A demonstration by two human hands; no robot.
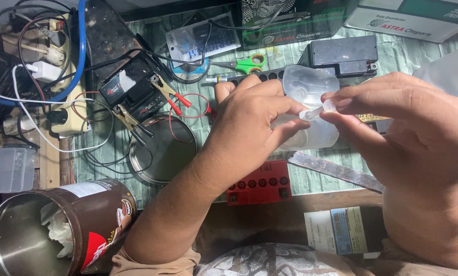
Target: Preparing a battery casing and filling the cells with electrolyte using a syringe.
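Head view, nearest first. Seen at the lower left: an open brown metal tin (60, 230) with crumpled white paper inside. Just beyond it, at lower centre: a red strip of battery cell plugs (259, 183), lying flat under the left forearm, with a flat rusty metal bar (336, 171) slanting off to its right.

Held at centre frame, above all that: a clear plastic squeeze bottle (311, 84), gripped around its body by the left hand (249, 122), fingers curled. Pointed rightward from the bottle: a small clear nozzle (313, 112), long axis roughly level across the frame. Pinched at the nozzle's tip by the thumb and forefinger of the right hand (392, 117), the other fingers folded. Both hands touching the piece, the right nearer the tip, with nothing between them.

Left of the hands: a round steel dish (162, 151), then a small black battery (132, 92) with crocodile clips and red leads. Farther up: green-handled scissors (247, 64), a second black battery (344, 53), and a cream power strip (68, 110) at the upper left among tangled cables.
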